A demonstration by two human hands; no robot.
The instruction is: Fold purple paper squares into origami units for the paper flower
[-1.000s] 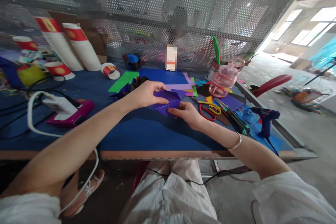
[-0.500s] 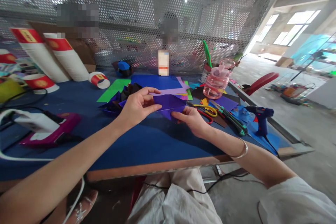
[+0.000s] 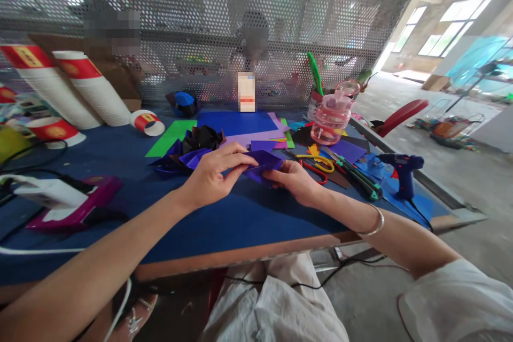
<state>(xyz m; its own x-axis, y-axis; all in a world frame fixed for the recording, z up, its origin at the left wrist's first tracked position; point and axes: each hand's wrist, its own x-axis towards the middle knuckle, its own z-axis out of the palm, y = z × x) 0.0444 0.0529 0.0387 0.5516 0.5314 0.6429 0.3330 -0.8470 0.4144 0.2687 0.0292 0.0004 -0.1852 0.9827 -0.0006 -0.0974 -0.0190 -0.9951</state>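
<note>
A folded sheet of purple paper [image 3: 262, 160] is held up over the blue tabletop, with a pointed flap at its upper side. My right hand [image 3: 294, 179] pinches its right end between thumb and fingers. My left hand [image 3: 218, 173] is closed at the left edge, thumb below and fingertips against the paper. Just behind my left hand lie folded dark paper pieces, black [image 3: 202, 139] and purple [image 3: 170, 163]. Yellow-handled scissors [image 3: 320, 163] rest to the right of my right hand.
Paper sheets, including a blue one [image 3: 236, 123], lie behind my hands. To the right are a pink bottle [image 3: 331, 120], a green-black cutter [image 3: 356, 177] and a glue gun [image 3: 403, 171]. Stacked paper cups [image 3: 94, 96] and a purple power strip [image 3: 74, 206] stand left.
The purple paper has tilted and its upper flap has shifted between my hands. My left fingers have moved onto its left edge. The whole view has turned slightly.
</note>
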